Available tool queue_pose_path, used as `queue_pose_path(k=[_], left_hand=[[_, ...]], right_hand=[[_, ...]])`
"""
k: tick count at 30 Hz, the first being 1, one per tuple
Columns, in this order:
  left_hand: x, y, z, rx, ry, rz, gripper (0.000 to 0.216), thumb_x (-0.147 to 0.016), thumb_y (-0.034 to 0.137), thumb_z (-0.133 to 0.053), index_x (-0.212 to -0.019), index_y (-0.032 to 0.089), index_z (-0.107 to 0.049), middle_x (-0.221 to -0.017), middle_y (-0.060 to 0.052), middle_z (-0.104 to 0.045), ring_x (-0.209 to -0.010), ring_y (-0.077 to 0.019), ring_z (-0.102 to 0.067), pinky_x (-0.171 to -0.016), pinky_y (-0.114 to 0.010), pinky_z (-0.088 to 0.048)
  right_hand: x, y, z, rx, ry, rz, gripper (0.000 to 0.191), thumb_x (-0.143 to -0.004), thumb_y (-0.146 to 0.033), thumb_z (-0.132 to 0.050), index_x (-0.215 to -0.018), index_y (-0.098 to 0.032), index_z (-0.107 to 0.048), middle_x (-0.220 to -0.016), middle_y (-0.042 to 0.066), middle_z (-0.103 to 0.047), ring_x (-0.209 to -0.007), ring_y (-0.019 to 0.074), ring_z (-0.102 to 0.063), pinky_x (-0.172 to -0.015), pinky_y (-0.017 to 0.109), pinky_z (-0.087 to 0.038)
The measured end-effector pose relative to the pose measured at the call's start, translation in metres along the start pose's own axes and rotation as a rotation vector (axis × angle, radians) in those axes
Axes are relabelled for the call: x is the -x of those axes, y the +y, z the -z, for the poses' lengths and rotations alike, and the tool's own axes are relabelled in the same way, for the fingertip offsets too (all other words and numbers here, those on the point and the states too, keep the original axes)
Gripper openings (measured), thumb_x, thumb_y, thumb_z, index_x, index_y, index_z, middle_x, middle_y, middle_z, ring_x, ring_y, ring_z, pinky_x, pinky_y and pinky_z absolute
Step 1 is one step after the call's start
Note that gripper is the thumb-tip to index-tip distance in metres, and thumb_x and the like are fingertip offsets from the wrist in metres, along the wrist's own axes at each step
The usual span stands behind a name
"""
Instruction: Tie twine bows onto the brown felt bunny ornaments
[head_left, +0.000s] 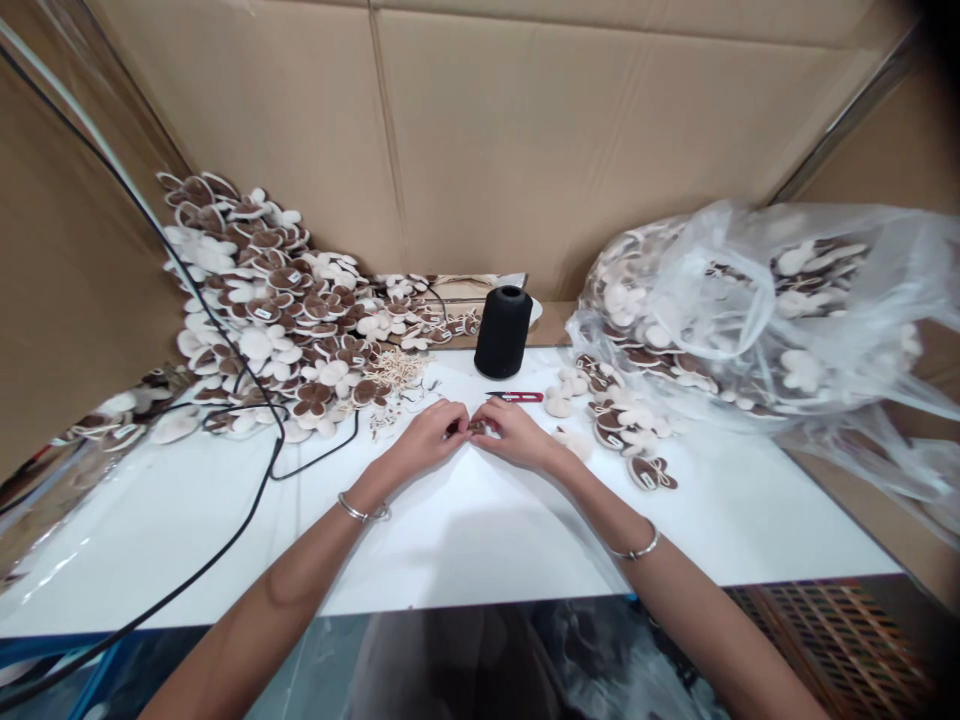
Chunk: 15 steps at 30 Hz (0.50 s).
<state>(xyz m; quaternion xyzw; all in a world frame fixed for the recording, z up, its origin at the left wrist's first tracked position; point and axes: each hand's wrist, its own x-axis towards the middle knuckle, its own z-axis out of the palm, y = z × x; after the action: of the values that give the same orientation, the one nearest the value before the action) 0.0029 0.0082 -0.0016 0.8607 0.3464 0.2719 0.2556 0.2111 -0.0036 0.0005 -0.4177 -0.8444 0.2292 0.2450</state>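
Note:
Above the middle of the white table, my left hand [433,434] and my right hand [516,434] meet fingertip to fingertip. Both pinch a small brown plush piece [475,427], mostly hidden by the fingers; its full shape cannot be made out. Just beyond my right hand lie red-handled thread snips [519,397]. Behind them stands a black cone of thread [504,335]. Right of my right hand are several brown and cream plush pieces, among them one with a cream bow and a white label [652,473].
A high heap of brown and cream plush pieces [262,310] fills the left back. Cream cord bits [396,370] lie beside it. A clear plastic bag [720,300] of similar pieces stands at right. A black cable [251,515] crosses the left side. Cardboard walls [510,130] enclose the table [465,550].

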Motion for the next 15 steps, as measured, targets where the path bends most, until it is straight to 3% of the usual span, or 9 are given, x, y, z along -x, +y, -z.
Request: queue_pose_path(k=[15], left_hand=[[-0.0002,-0.0007,0.0004,-0.005,-0.001,-0.002,0.011,-0.086,0.018,-0.056,-0.077,0.02,-0.049,-0.077,0.001,-0.055,-0.076,-0.0165,-0.05,-0.067,-0.028,-0.039]], right_hand=[[-0.0005,-0.0013,0.0002,-0.002,0.002,-0.001,0.013,-0.086,-0.025,-0.065,-0.095,-0.017,-0.062,-0.086,0.003,-0.056,-0.077,0.0151,-0.053,-0.07,0.025,-0.04]])
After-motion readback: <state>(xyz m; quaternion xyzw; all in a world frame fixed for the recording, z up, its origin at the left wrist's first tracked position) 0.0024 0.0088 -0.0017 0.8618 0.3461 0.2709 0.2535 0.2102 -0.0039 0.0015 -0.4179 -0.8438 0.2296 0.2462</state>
